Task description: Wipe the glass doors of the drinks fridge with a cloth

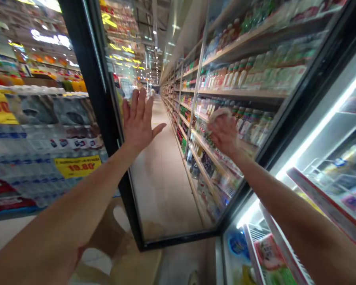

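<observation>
A black-framed glass door (163, 198) stands swung open in front of me. My left hand (139, 118) lies flat on its glass near the left frame bar, palm forward, fingers up and thumb out to the right, with nothing in it. Farther right, my right hand (225, 134) is at the same pane, somewhat blurred. A pale cloth (221, 113) shows at its fingertips, pressed between hand and glass; most of it is covered by the hand. Bottles on shelves appear in or through the glass behind both hands.
Right of the door, a lit refrigerated cabinet holds packaged goods (268, 251) on wire shelves with price rails (329, 202). At left, stacked bottle packs (74, 142) carry a yellow price sign (78, 166). A brown and yellowish object (136, 261) stands low by the door's lower corner.
</observation>
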